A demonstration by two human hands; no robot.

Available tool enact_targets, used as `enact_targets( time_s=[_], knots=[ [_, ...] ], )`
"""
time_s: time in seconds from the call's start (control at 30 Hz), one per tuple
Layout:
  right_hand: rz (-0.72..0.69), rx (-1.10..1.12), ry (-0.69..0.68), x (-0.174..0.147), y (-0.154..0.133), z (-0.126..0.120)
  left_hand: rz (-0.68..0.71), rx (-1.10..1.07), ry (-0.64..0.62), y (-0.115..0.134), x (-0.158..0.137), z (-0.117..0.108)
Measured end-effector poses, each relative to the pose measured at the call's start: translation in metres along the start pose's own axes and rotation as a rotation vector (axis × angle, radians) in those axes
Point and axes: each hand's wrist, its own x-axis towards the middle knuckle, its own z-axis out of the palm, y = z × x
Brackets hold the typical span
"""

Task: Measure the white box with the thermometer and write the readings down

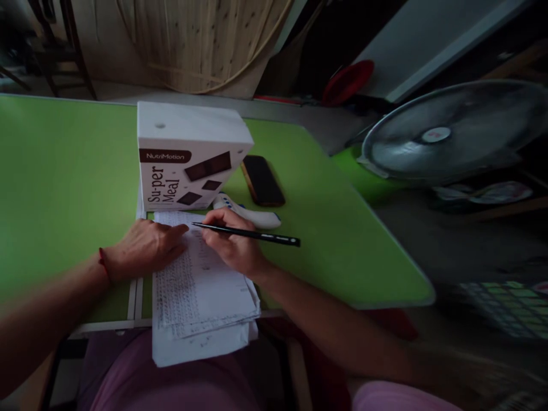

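Observation:
A black pen [257, 234] is pinched in my right hand [233, 240], its tip pointing left at the upper part of a stack of handwritten papers [214, 302]. Whether the tip touches the sheet I cannot tell. My left hand [152, 245], with a red string on the wrist, rests on the left edge of the papers; its index finger reaches toward the pen tip and the other fingers are loosely bent, holding nothing. Behind both hands a white box [192, 125] marked "Su-per Meal" stands upright. Partly hidden by my right hand lies a white handheld device [265, 218] with blue buttons.
The green table [334, 245] carries a dark phone [262, 180] right of the box. The papers overhang its near edge. Beyond the right side stands a round fan [436, 134], with a green basket [509, 302] lower down. A red basin [349, 83] is farther back.

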Motion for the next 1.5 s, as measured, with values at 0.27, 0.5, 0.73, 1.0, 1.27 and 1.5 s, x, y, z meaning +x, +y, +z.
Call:
enact_targets(
  time_s=[0.27,0.5,0.73,1.0,1.27,1.5],
  knots=[
    [-0.129,-0.192,0.102,0.005,0.025,0.005,-0.111,-0.008,-0.237,0.007,0.004,-0.008],
    [-0.241,-0.287,0.111,0.006,0.032,0.005,-0.161,0.027,-0.364,0.012,0.007,-0.013],
    [-0.235,-0.292,0.067,0.006,0.031,0.005,-0.173,0.066,-0.416,0.013,0.009,-0.014],
    [-0.224,-0.285,0.048,0.007,0.031,0.006,-0.167,0.056,-0.403,0.013,0.008,-0.014],
    [-0.219,-0.280,0.061,0.007,0.028,0.007,-0.176,0.039,-0.398,0.014,0.009,-0.015],
    [-0.225,-0.280,0.070,0.006,0.029,0.006,-0.168,0.055,-0.401,0.013,0.008,-0.015]
  ],
)
